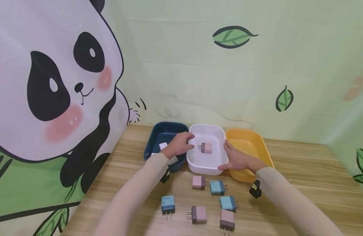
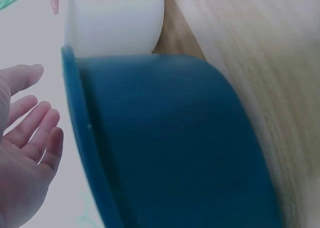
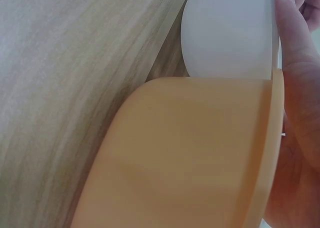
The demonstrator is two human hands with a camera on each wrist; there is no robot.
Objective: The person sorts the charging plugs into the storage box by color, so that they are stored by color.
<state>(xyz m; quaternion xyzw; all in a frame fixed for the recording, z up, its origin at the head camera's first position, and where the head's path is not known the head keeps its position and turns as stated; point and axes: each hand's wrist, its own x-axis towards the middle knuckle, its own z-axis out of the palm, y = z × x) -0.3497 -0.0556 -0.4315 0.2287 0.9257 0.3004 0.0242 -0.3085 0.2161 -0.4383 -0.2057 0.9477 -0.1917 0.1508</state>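
Note:
My left hand (image 1: 179, 144) hovers over the border between the dark blue bin (image 1: 153, 141) and the white bin (image 1: 203, 166). Its fingers are loosely bent and spread, holding nothing, as the left wrist view shows. At the white bin's right side, my right hand (image 1: 237, 158) touches the rim with fairly straight fingers, its thumb by the front corner. One pink plug charger (image 1: 207, 147) lies inside the white bin, prongs toward the left. White blocks (image 1: 163, 146) lie in the blue bin, partly hidden by my left arm. The yellow bin (image 1: 256, 141) is under my right wrist.
Several plug chargers lie on the wooden table in front of the bins, among them a pink one (image 1: 198, 182), a light blue one (image 1: 217, 187) and another light blue one (image 1: 168, 204) farther left. A panda-printed backdrop (image 1: 181, 65) stands behind the bins.

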